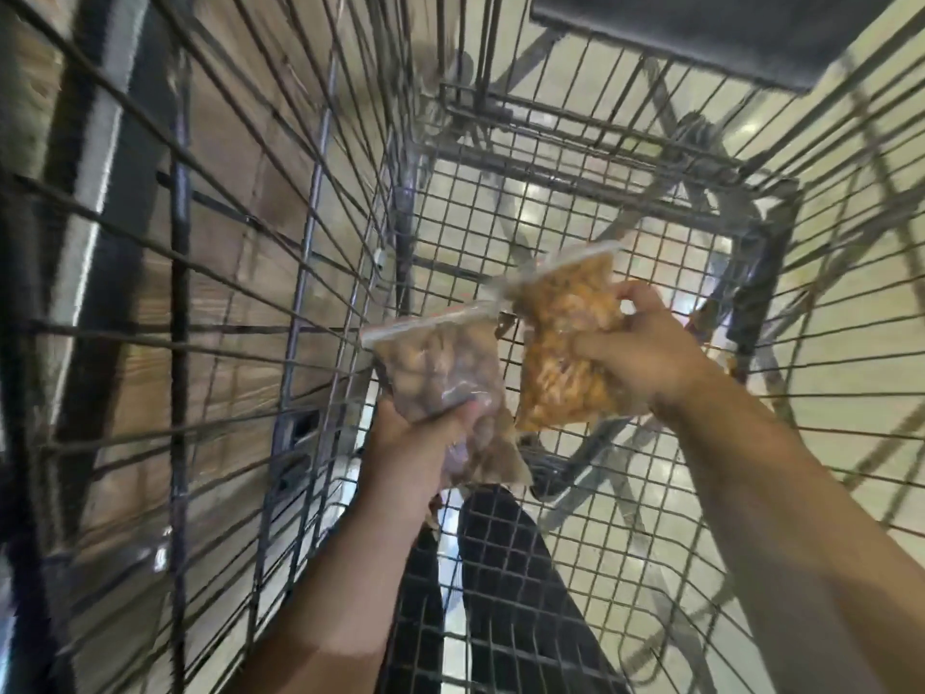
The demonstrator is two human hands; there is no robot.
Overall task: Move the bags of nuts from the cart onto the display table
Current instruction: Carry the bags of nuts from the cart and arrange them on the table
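The person is leaning over the cart [350,202] and looks down into its wire basket, with one bag in each hand. The left hand [420,443] is closed around the lower part of a clear bag of pale brown nuts [440,373], and the right hand [645,353] is clamped on the side of a clear bag of orange-yellow nuts [560,343]. Both bags are held above the mesh floor of the basket, near its middle, and their top edges are very close, perhaps touching. The two hands are a little apart. No other bag can be seen on the mesh floor, so these two are probably the last ones, but the near corner is hidden by the arms. The display table is not in view, so it cannot be told how many bags already lie there; the carrying and the placing are still to do. Both bags have a press-seal strip on top that looks closed, they are full and lumpy, and the picture is somewhat blurred.
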